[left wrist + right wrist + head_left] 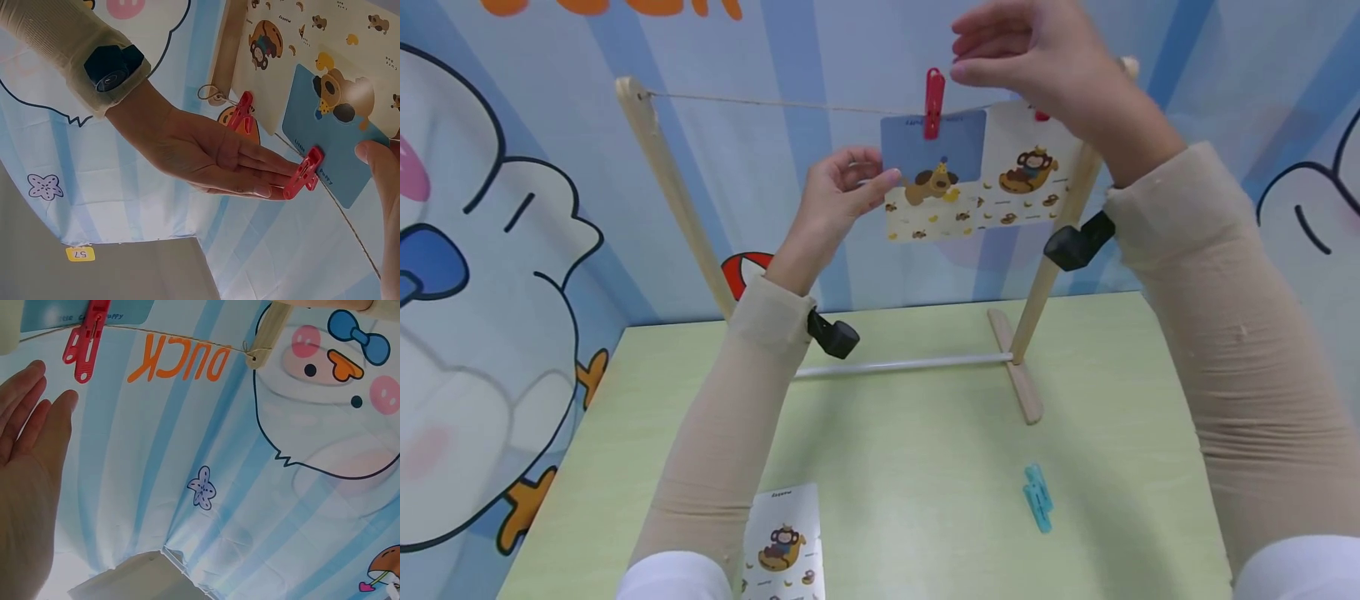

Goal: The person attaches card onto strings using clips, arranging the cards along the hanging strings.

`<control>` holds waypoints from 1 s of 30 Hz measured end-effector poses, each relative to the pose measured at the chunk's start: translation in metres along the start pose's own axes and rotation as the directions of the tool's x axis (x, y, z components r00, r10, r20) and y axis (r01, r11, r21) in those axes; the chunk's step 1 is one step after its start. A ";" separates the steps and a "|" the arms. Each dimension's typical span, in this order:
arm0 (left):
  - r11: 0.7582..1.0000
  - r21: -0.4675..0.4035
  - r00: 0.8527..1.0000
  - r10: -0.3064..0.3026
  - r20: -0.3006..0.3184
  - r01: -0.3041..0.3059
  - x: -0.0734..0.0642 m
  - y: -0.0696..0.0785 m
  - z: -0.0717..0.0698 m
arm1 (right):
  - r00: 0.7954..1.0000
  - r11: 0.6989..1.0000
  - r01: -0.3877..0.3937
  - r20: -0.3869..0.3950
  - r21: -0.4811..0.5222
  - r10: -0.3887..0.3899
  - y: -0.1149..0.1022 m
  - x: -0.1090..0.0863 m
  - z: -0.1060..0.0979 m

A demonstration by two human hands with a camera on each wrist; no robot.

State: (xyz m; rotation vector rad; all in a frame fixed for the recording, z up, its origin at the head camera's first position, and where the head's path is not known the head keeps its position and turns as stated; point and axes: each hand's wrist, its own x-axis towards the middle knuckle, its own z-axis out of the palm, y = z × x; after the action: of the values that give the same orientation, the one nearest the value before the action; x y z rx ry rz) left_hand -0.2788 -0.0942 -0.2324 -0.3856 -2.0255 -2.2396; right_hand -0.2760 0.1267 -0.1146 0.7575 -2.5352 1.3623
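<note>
A puppy card (932, 150), blue above and cream below, hangs from the string (775, 102) under a red clothespin (934, 104). My left hand (842, 187) pinches the card's left edge; in the left wrist view its thumb (375, 156) lies on the card, the other fingers hidden. Just right of the clothespin is my right hand (1037, 58), fingers extended and holding nothing. The right wrist view shows a gap between that hand (31, 437) and the clothespin (87, 344). Beside the puppy card hangs a monkey card (1026, 158), its own red clothespin (244, 112) mostly covered in the head view.
Wooden posts (673, 192) hold the string at both ends, joined low by a white rod (910, 364) above a wooden foot (1017, 367). On the pale green table lie blue clothespins (1038, 498) and another monkey card (784, 542). A cartoon backdrop (805, 50) stands behind.
</note>
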 end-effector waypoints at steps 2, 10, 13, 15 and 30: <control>1.000 0.005 1.000 -0.002 0.002 0.002 -0.003 0.002 -0.001 | 1.000 1.000 0.011 -0.004 0.010 -0.011 0.001 0.000 -0.001; 0.996 0.084 1.000 -0.019 -0.003 0.020 -0.014 0.008 -0.007 | 0.998 0.999 0.031 -0.047 0.035 -0.029 0.003 -0.003 -0.004; 0.991 0.130 0.999 -0.032 -0.008 0.032 -0.018 0.012 -0.009 | 0.998 0.999 0.043 -0.052 0.022 -0.042 0.004 -0.005 -0.006; 0.987 0.155 0.999 -0.042 -0.012 0.043 -0.020 0.014 -0.010 | 0.997 0.998 0.052 -0.053 0.018 -0.051 0.005 -0.006 -0.007; 0.980 0.201 1.000 -0.018 0.012 0.015 -0.015 0.001 -0.033 | 0.977 0.979 0.188 -0.112 0.074 -0.179 0.020 -0.013 -0.009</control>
State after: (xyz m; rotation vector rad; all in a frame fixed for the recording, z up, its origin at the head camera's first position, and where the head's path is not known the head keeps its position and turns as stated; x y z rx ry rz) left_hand -0.2679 -0.1285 -0.2384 -0.3666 -2.2421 -2.0201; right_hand -0.2759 0.1483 -0.1291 0.8866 -2.2776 1.4144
